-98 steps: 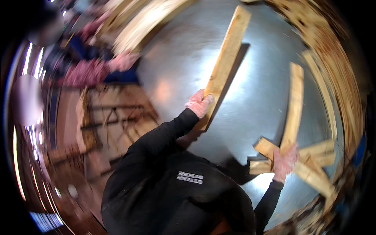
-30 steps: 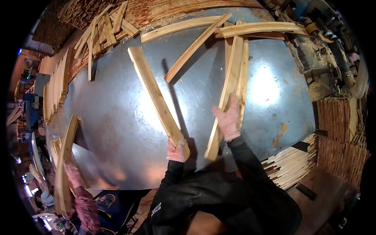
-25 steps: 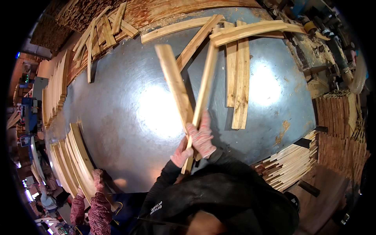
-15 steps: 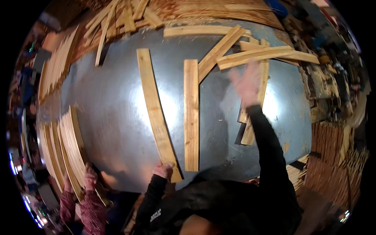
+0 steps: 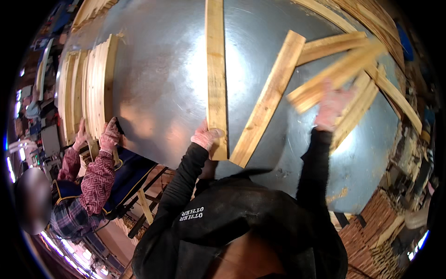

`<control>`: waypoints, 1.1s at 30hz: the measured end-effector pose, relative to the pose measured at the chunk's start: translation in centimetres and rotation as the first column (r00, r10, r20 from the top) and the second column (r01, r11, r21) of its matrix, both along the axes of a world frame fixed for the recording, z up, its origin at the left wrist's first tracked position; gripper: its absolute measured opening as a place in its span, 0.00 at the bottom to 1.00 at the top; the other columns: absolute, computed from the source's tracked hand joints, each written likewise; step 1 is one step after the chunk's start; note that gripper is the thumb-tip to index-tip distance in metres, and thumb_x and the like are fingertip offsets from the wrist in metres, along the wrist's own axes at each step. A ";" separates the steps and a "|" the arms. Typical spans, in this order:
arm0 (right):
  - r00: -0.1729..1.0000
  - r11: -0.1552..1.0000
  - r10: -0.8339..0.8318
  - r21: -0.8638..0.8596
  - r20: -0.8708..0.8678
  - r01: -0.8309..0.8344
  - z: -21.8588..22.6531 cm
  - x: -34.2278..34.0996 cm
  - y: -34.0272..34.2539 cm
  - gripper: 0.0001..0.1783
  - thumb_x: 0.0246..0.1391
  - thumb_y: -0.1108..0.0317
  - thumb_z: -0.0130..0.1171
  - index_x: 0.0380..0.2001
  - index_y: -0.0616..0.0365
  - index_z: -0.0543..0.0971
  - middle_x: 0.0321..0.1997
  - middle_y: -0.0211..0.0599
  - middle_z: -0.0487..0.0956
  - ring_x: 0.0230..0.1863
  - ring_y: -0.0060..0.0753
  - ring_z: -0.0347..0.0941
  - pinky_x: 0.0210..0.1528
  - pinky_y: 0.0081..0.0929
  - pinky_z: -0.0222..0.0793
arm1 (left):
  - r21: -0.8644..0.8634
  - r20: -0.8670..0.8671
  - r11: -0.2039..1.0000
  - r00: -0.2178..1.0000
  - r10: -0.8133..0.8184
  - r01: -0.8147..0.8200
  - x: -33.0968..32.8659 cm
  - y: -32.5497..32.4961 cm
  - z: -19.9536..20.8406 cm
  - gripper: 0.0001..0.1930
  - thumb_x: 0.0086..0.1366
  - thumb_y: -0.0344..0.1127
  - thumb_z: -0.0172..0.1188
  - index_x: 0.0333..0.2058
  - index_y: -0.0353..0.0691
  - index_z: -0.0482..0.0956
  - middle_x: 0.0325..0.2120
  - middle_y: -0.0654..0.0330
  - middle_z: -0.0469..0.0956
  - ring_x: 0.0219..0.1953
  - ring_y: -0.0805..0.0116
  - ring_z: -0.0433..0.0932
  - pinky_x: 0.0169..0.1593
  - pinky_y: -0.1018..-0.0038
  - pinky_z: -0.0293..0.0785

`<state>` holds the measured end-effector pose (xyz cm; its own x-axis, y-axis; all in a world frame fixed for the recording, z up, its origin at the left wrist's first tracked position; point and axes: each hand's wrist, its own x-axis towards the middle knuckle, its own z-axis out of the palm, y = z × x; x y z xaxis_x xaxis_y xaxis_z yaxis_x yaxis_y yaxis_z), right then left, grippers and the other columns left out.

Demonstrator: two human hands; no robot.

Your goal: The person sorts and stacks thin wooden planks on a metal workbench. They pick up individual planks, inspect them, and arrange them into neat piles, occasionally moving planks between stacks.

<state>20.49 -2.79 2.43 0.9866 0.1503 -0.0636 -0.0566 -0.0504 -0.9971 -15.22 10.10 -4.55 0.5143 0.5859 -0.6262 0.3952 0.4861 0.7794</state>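
Observation:
My left hand (image 5: 207, 135) is closed round the near end of a long pale wooden board (image 5: 216, 79), which extends away from me over the grey metal tabletop (image 5: 153, 88). On the right, my right hand (image 5: 333, 104), blurred, grips another wooden board (image 5: 341, 74) by its lower edge. That board is smeared by motion and slants up to the right. Between my hands a third board (image 5: 267, 100) lies flat and angled, touching neither hand. Several more boards (image 5: 355, 111) lie crossed under and beyond my right hand.
At the left, a co-worker's hands (image 5: 109, 135) rest by a row of boards standing on edge (image 5: 100, 83). Stacked wood strips (image 5: 371, 232) stand beyond the table's right edge. Further boards (image 5: 325, 16) lie along the far right side.
My right hand has reached the top board of the right pile and taken hold of it; the board now moves. My left hand keeps its board. The whole view has turned and shifted.

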 end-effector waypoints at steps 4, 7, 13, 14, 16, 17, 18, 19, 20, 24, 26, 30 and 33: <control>0.895 0.765 0.440 -0.554 0.078 -0.328 -3.3 -13.4 2.0 0.38 0.57 0.61 0.59 0.68 0.59 0.58 0.60 0.52 0.71 0.63 0.47 0.66 0.65 0.38 0.62 | 0.130 -0.111 0.990 0.992 0.064 -0.049 3.3 0.3 1.2 0.29 0.65 0.38 0.62 0.61 0.31 0.65 0.48 0.54 0.77 0.45 0.66 0.77 0.51 0.71 0.73; 0.615 0.351 0.769 -0.688 -0.176 -0.636 -5.1 -19.7 4.2 0.38 0.56 0.53 0.58 0.67 0.55 0.61 0.60 0.54 0.72 0.64 0.50 0.65 0.66 0.43 0.60 | 0.017 0.014 0.999 0.999 0.043 -0.043 1.7 0.4 -3.3 0.29 0.63 0.40 0.65 0.58 0.31 0.68 0.48 0.54 0.77 0.44 0.67 0.77 0.50 0.72 0.73; 0.902 0.545 0.345 -0.838 0.260 0.034 -5.6 -14.1 3.3 0.36 0.54 0.49 0.60 0.60 0.61 0.67 0.56 0.55 0.73 0.56 0.53 0.72 0.59 0.43 0.66 | 0.117 -0.128 0.992 0.991 -0.033 0.048 1.9 0.8 -0.6 0.26 0.59 0.40 0.66 0.52 0.34 0.71 0.39 0.52 0.81 0.41 0.60 0.80 0.45 0.65 0.74; 0.948 0.550 0.317 -0.819 0.024 -0.164 -6.7 -12.3 3.2 0.35 0.53 0.50 0.62 0.57 0.63 0.69 0.52 0.56 0.76 0.53 0.51 0.74 0.56 0.40 0.69 | 0.223 -0.258 0.967 0.964 -0.067 0.127 1.6 1.2 -0.1 0.26 0.59 0.41 0.66 0.52 0.34 0.71 0.38 0.50 0.81 0.41 0.58 0.80 0.46 0.64 0.74; 0.876 0.687 0.404 -0.545 -0.263 -0.481 -7.1 -10.5 2.9 0.33 0.51 0.49 0.66 0.50 0.65 0.73 0.41 0.53 0.79 0.44 0.48 0.78 0.46 0.37 0.72 | 0.298 -0.487 0.915 0.868 -0.098 0.270 1.9 1.5 3.3 0.27 0.58 0.42 0.65 0.53 0.34 0.70 0.39 0.45 0.80 0.43 0.52 0.80 0.47 0.62 0.74; 0.889 0.718 0.436 -0.543 -0.138 -0.437 -8.2 -11.6 3.9 0.29 0.55 0.49 0.63 0.47 0.64 0.74 0.41 0.52 0.80 0.43 0.46 0.78 0.45 0.36 0.73 | 0.358 -0.487 0.880 0.867 -0.108 0.311 1.7 1.1 4.6 0.30 0.58 0.43 0.65 0.55 0.34 0.68 0.42 0.43 0.79 0.45 0.50 0.79 0.49 0.61 0.73; 0.864 0.693 0.499 -0.628 0.064 -0.353 -8.8 -13.1 5.3 0.26 0.59 0.52 0.58 0.49 0.64 0.74 0.41 0.51 0.80 0.44 0.47 0.77 0.46 0.35 0.73 | 0.417 -0.490 0.840 0.864 -0.114 0.347 1.4 0.8 5.7 0.33 0.57 0.44 0.65 0.57 0.34 0.66 0.44 0.42 0.78 0.47 0.49 0.78 0.50 0.61 0.73; 0.810 0.603 0.586 -0.670 0.004 -0.433 -6.2 -15.1 7.7 0.25 0.60 0.52 0.55 0.51 0.62 0.73 0.46 0.51 0.79 0.48 0.47 0.76 0.49 0.35 0.73 | 0.546 -0.390 0.769 0.913 -0.119 0.333 0.3 0.1 4.7 0.37 0.56 0.44 0.66 0.60 0.34 0.62 0.48 0.41 0.76 0.49 0.48 0.77 0.51 0.61 0.73; 0.582 0.407 0.804 -0.602 -0.120 -0.687 -4.5 -15.1 9.4 0.26 0.59 0.52 0.55 0.53 0.59 0.73 0.51 0.49 0.78 0.51 0.47 0.75 0.54 0.38 0.71 | 0.651 -0.438 0.646 0.893 -0.108 0.397 -0.4 -0.7 3.4 0.41 0.55 0.44 0.67 0.63 0.34 0.58 0.51 0.40 0.73 0.51 0.47 0.76 0.52 0.61 0.73; 0.464 0.309 0.881 -0.857 0.094 -0.412 0.1 -7.6 10.2 0.31 0.53 0.57 0.56 0.60 0.54 0.70 0.60 0.47 0.74 0.61 0.49 0.69 0.66 0.43 0.61 | 0.547 -0.617 0.717 0.787 -0.004 0.432 0.1 -0.8 2.4 0.50 0.51 0.40 0.69 0.68 0.36 0.49 0.57 0.42 0.69 0.54 0.46 0.74 0.55 0.61 0.71; 0.334 0.436 0.813 -0.879 0.476 0.192 -3.0 4.2 8.3 0.29 0.50 0.62 0.55 0.58 0.54 0.70 0.58 0.46 0.73 0.62 0.47 0.67 0.64 0.46 0.60 | 0.576 -0.617 0.697 0.787 0.028 0.427 -1.2 -1.0 3.3 0.48 0.51 0.37 0.69 0.68 0.39 0.50 0.57 0.44 0.71 0.54 0.46 0.75 0.55 0.60 0.72; 0.496 0.160 0.796 -0.911 0.347 0.379 -3.0 21.3 -1.0 0.34 0.44 0.62 0.60 0.58 0.54 0.70 0.58 0.46 0.72 0.63 0.44 0.66 0.63 0.55 0.57 | 0.511 -0.665 0.752 0.746 0.038 0.418 -4.1 0.1 5.1 0.47 0.52 0.36 0.67 0.68 0.47 0.51 0.55 0.45 0.73 0.53 0.48 0.76 0.54 0.61 0.73; 0.496 -0.100 0.866 -0.950 0.063 0.295 -3.3 23.8 -1.0 0.35 0.46 0.67 0.59 0.61 0.55 0.67 0.58 0.46 0.73 0.63 0.44 0.66 0.63 0.50 0.58 | 0.457 -0.764 0.722 0.645 0.018 0.520 -4.7 0.4 4.7 0.47 0.54 0.36 0.68 0.69 0.46 0.50 0.56 0.46 0.72 0.54 0.49 0.75 0.56 0.62 0.72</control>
<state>44.32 -3.80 -0.83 0.5861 0.8080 -0.0610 0.7712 -0.5331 0.3481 -19.95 10.54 0.18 0.2865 0.8655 -0.4109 0.9439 -0.1816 0.2757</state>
